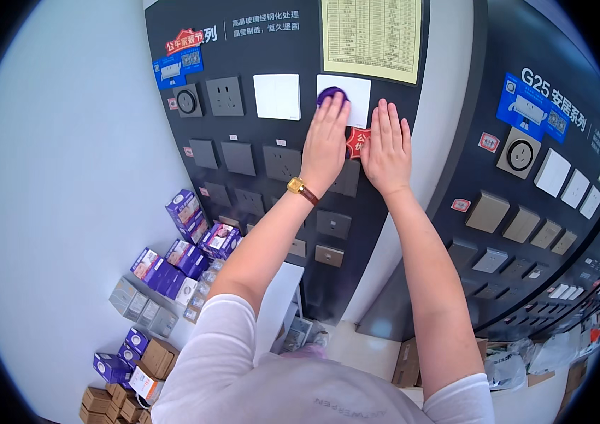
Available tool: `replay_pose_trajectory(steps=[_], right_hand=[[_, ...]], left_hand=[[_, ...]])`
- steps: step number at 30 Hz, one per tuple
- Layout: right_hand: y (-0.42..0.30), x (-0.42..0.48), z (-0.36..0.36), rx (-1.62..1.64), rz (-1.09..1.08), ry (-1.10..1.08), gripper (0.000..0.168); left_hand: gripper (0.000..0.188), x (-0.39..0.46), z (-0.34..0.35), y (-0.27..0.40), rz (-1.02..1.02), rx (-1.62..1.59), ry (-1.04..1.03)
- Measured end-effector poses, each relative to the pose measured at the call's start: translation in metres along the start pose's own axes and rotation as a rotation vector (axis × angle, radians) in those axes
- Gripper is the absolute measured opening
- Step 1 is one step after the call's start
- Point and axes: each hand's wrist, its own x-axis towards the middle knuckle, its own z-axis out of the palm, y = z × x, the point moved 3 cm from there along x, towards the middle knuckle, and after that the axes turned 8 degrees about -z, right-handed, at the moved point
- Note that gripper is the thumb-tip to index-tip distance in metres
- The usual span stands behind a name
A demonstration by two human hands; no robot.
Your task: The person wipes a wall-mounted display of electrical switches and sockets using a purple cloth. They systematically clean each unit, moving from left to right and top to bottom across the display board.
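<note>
My left hand, with a watch on its wrist, presses a purple cloth against a white wall switch plate. Most of the cloth is hidden under the fingers. To its right, my right hand lies flat on the dark display board, its fingers stretched upward and nothing held. A red sticker shows between the two hands, partly covered by the right one. Left of the cloth is another white switch plate, and a grey socket plate sits lower down.
A yellow printed sheet hangs above. More switches and sockets fill a second board at right. Purple boxes are stacked low at left, near a white counter. Cardboard boxes and plastic bags lie on the floor.
</note>
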Motion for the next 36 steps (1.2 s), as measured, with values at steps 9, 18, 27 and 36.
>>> replay_pose_trajectory(steps=[9, 18, 27, 36], right_hand=[[-0.003, -0.001, 0.002, -0.004, -0.008, 0.055, 0.057], [-0.004, 0.001, 0.002, -0.005, 0.007, 0.092, 0.055], [-0.004, -0.001, 0.003, -0.02, 0.01, 0.06, 0.057], [-0.004, 0.0, 0.0, -0.025, 0.012, 0.068, 0.057]], left_hand=[[0.049, -0.004, -0.001, 0.002, 0.132, -0.168, -0.051], [0.04, 0.025, -0.042, -0.076, -0.179, 0.046, 0.301], [0.047, -0.004, -0.043, -0.085, 0.034, 0.108, 0.038], [0.049, -0.004, -0.053, -0.089, -0.062, 0.049, 0.059]])
